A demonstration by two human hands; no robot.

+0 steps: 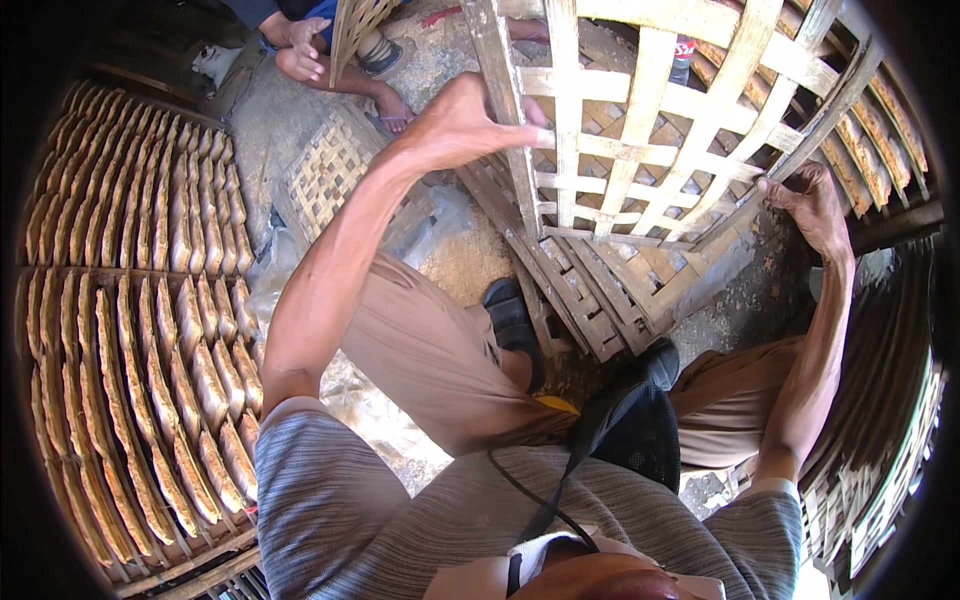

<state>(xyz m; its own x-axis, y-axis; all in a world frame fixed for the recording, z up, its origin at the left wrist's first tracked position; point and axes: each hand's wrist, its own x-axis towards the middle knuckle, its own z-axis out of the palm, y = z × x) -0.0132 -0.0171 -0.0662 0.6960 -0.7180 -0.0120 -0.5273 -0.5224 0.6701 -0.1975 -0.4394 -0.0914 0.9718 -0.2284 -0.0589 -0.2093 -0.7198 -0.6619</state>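
Left hand: the left hand (pixel 462 125) is closed around a side slat of the big woven bamboo rack (pixel 650 130), thumb in front, fingers behind.
Right hand: the right hand (pixel 812 205) is curled over the lower right edge of the same rack.
Where the rack is: it is up between both hands, tilted, off the ground, in front of the knees.
Under the hands: a stack of empty racks (pixel 590 300) lies just below the held rack, beside a black sandal (pixel 512 315).
Left of the left hand: long rows of flat tan pieces (pixel 150 330) fill racks on the ground, far from the hands.
Past the left hand: another person's hand (pixel 303 45) holds a smaller rack (pixel 355 25).
How far along: many racks look filled already. The held rack is bare and not put down yet, so I think filling it is still to do.
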